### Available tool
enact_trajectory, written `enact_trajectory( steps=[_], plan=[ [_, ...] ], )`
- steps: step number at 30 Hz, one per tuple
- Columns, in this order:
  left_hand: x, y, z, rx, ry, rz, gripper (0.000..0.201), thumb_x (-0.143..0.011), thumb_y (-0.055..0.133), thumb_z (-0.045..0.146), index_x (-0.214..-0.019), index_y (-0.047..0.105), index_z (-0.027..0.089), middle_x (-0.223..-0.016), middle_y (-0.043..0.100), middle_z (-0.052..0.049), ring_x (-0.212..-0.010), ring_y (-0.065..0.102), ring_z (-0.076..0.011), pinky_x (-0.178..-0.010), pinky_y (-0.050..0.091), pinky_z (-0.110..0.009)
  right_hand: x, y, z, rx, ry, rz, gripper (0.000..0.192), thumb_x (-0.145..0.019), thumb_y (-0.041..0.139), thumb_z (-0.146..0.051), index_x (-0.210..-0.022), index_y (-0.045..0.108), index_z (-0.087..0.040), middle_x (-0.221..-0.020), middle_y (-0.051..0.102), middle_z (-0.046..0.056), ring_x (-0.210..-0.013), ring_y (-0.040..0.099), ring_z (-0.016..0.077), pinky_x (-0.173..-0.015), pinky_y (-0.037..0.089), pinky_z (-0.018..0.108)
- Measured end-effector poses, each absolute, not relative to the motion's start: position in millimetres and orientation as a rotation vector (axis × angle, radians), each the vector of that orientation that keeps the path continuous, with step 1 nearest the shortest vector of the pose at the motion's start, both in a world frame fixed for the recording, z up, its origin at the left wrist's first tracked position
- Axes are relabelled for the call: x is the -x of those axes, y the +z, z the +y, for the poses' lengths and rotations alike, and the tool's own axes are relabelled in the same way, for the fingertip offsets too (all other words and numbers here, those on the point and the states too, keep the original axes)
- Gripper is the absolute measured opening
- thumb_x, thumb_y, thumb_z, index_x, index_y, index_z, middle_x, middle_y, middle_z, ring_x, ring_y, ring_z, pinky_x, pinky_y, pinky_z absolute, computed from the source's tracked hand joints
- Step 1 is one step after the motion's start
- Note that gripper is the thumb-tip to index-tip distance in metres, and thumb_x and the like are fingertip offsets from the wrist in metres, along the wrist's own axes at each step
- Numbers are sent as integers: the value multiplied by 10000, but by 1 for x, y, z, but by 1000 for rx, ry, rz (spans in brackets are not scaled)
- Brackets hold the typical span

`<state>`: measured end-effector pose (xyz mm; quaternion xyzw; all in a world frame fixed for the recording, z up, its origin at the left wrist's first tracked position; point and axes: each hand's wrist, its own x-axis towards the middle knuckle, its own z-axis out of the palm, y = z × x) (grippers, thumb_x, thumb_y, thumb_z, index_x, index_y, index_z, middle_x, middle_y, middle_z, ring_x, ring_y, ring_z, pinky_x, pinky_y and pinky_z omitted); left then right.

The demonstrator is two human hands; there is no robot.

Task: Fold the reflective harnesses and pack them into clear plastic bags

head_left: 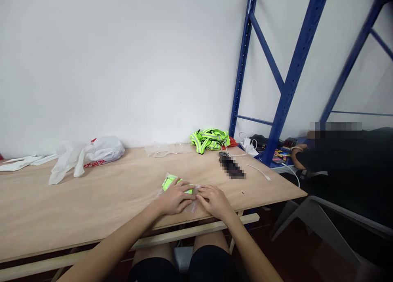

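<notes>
My left hand [176, 198] lies flat on a small clear plastic bag holding a folded neon-green item [168, 182], pressing it onto the wooden table [92, 200]. Beside it, my right hand [215, 200] pinches the bag's open right end with its fingertips. The two hands touch near the bag's edge, close to the table's front edge. Most of the bag is hidden under my left hand.
A pile of neon-green reflective vests [209, 139] lies at the back right. Near it sit empty clear bags [167, 149], a blurred dark phone [232, 167] and a white charger with cable [250, 147]. White plastic bags [92, 155] rest at the left. A person in black [337, 159] sits by the blue rack [287, 81].
</notes>
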<state>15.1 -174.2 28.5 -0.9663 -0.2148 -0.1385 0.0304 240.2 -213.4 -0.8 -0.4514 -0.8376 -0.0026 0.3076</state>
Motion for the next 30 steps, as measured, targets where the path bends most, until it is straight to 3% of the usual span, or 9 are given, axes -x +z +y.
enact_trajectory(
  steps=[14, 25, 30],
  plan=[
    [-15, 26, -173, 2988, -421, -637, 310, -1004, 462, 326, -1219, 685, 350, -1415, 587, -32, -1276, 509, -270, -1124, 276, -541, -239, 1, -214, 1220, -33, -2198, 264, -945, 541, -199, -894, 798, -231, -1018, 792, 44, -1016, 686, 217, -951, 511, 348],
    [-17, 29, -172, 3001, -425, -656, 347, -972, 482, 237, -1233, 682, 351, -1413, 591, -27, -1210, 533, -265, -1089, 321, -505, -241, -4, -212, 1174, -4, -2191, 269, -951, 537, -206, -1053, 779, -262, -1091, 779, 32, -1101, 666, 223, -1005, 491, 372],
    [-17, 28, -172, 2991, -412, -641, 347, -973, 481, 249, -1239, 679, 351, -1419, 584, -33, -1223, 516, -274, -1087, 318, -515, -240, -3, -213, 1189, 9, -2199, 282, -949, 522, -188, -1027, 785, -253, -1075, 782, 35, -1102, 667, 218, -1009, 486, 365]
  ],
)
